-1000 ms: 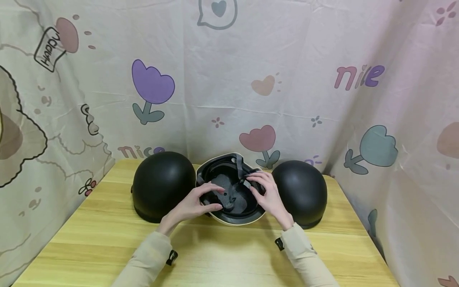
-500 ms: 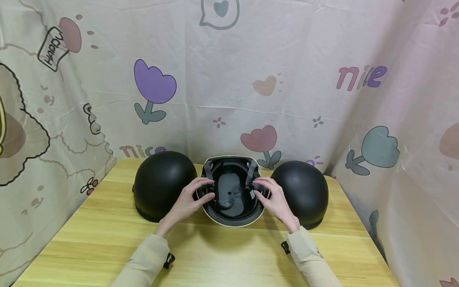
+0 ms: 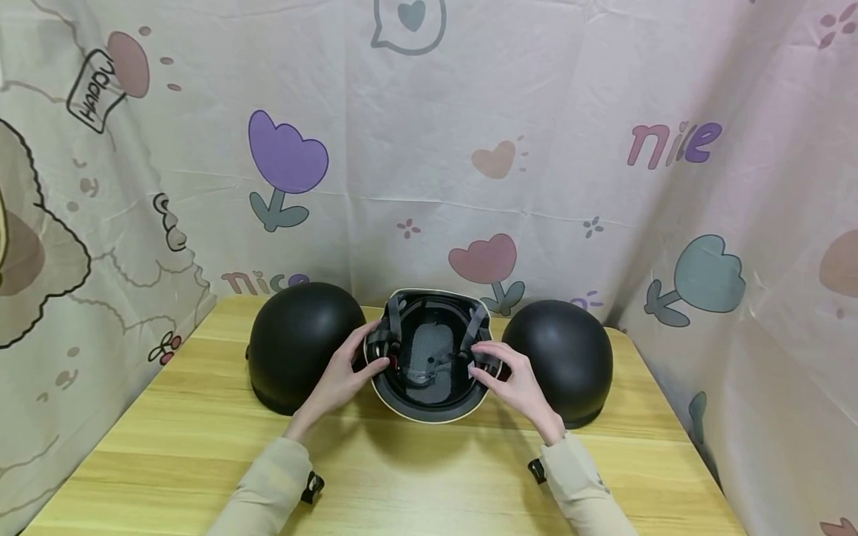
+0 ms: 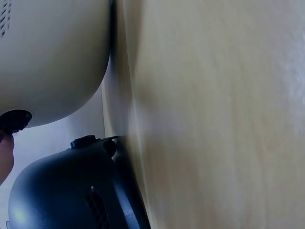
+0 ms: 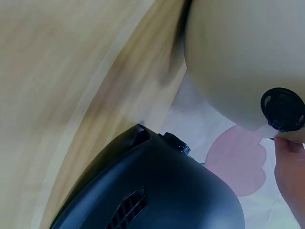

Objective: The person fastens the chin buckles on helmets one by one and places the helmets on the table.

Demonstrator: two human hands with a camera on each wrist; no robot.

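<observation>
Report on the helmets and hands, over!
Left hand, right hand holding pale helmet. Hollow side toward the person. Black helmets close on both sides.

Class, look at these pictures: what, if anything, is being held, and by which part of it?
The pale helmet is held by opposite sides of its rim, the left grip on one, the right grip on the other.

The left helmet [image 3: 304, 346] and right helmet [image 3: 559, 361] look like smooth matt plastic, the middle helmet's shell [image 5: 243, 57] likewise; its straps [image 3: 395, 318], cloth. The surface [image 3: 429, 484] is wood-grained, faintly glossy; the far curtain [image 3: 402, 149], creased cloth.
</observation>
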